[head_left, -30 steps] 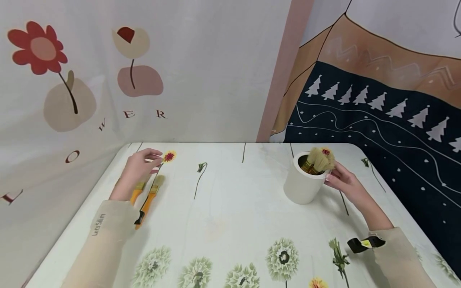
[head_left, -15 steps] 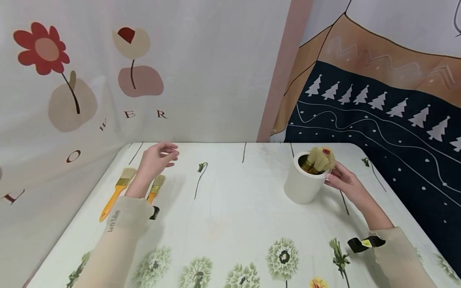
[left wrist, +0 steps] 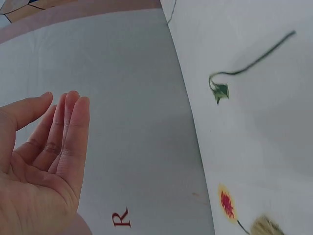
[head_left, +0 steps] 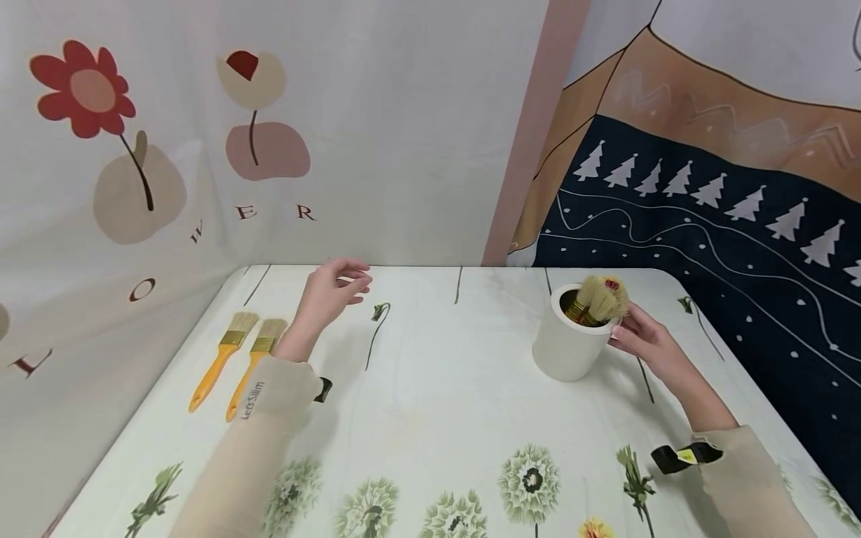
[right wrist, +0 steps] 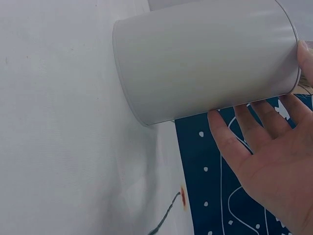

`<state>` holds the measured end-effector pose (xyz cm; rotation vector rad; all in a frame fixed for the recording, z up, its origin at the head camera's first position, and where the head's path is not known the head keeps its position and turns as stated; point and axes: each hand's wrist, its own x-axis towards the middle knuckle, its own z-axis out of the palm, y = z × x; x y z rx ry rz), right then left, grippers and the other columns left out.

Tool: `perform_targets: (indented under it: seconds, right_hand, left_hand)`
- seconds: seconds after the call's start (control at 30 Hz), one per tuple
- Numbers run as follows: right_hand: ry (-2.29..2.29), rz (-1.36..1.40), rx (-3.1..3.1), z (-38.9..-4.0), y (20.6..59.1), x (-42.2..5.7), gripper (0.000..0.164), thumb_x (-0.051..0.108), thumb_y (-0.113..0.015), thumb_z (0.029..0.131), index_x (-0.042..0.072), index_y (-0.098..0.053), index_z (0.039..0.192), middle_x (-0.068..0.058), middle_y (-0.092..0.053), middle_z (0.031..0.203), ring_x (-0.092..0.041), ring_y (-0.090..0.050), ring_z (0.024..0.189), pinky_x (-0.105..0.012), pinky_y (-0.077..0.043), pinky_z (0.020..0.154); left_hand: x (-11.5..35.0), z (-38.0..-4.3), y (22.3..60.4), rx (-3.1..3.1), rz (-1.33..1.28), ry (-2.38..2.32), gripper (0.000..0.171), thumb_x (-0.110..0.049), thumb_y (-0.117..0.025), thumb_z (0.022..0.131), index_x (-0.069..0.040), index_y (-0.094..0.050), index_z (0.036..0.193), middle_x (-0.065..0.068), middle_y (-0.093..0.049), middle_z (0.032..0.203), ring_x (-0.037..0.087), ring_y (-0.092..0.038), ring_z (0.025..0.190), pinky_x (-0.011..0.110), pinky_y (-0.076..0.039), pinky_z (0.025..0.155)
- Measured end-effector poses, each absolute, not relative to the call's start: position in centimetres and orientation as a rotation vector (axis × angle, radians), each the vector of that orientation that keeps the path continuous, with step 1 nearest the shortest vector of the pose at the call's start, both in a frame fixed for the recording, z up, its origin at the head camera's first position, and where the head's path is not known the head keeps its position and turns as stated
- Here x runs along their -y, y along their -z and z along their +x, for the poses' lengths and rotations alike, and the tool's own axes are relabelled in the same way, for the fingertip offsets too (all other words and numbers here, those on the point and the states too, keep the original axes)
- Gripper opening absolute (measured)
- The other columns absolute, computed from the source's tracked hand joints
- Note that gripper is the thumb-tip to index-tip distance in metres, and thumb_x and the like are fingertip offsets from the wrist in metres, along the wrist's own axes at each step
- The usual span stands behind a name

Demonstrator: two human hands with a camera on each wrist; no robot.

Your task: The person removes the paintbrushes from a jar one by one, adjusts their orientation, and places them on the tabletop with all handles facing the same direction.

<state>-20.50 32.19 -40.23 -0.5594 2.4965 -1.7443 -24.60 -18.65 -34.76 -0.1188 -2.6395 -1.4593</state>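
My right hand (head_left: 649,340) holds the side of a white cylindrical pot (head_left: 568,347), fingers against the wall and thumb near the rim. The right wrist view shows the pot wall (right wrist: 210,63) touched by the fingertips. Brushes (head_left: 601,299) stand bristles up inside it; their handles are hidden. Above the back left of the table is my left hand (head_left: 336,288), holding nothing, fingers loosely extended. Beside its forearm lie two orange-handled paintbrushes, an outer brush (head_left: 222,361) and an inner brush (head_left: 257,366). Bristles of a brush (left wrist: 265,226) also show in the left wrist view.
The white tablecloth (head_left: 430,403) carries printed dandelions, stems and flowers. Behind it rises a pale curtain (head_left: 403,149) with flower prints. At the right hangs a dark blue cloth (head_left: 679,224) with white trees. The table's back edge is close beyond the left hand.
My left hand has moved right, away from the paintbrushes, uncovering the two at the left. The right hand and pot stay in place.
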Motion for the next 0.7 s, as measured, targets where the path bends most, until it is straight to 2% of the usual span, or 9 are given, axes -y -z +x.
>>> perform_targets:
  seconds: [0.27, 0.43, 0.7]
  right_hand:
    - [1.738, -0.533, -2.501, -20.5, 40.2, -32.2, 0.063, 0.016, -0.046, 0.107, 0.007, -0.014, 0.16, 0.019, -0.041, 0.143, 0.02, -0.048, 0.117, -0.008, -0.051, 0.091]
    - [1.768, -0.559, -2.477, -20.6, 40.3, -32.2, 0.062, 0.014, -0.046, 0.106, 0.007, -0.015, 0.16, 0.025, -0.043, 0.137, 0.018, -0.05, 0.117, -0.009, -0.052, 0.09]
    - [1.779, -0.569, -2.466, -20.5, 40.3, -32.2, 0.062, 0.013, -0.046, 0.106, 0.007, -0.015, 0.16, 0.03, -0.044, 0.132, 0.018, -0.051, 0.117, -0.009, -0.052, 0.09]
  left_hand:
    - [15.8, -25.3, 35.2, 2.602, -0.173, 1.567, 0.029, -0.016, -0.065, 0.098, -0.005, -0.063, 0.124, 0.016, -0.069, 0.115, 0.03, -0.072, 0.102, 0.028, -0.062, 0.081]
    - [13.5, -25.6, 35.7, 2.587, -0.241, 1.626, 0.028, -0.014, -0.064, 0.098, -0.004, -0.063, 0.123, 0.017, -0.069, 0.115, 0.031, -0.071, 0.101, 0.034, -0.062, 0.085]
    - [9.5, -26.0, 36.2, 2.566, -0.361, 1.644, 0.028, -0.012, -0.065, 0.097, -0.005, -0.063, 0.124, 0.012, -0.069, 0.118, 0.027, -0.071, 0.103, 0.033, -0.061, 0.087]
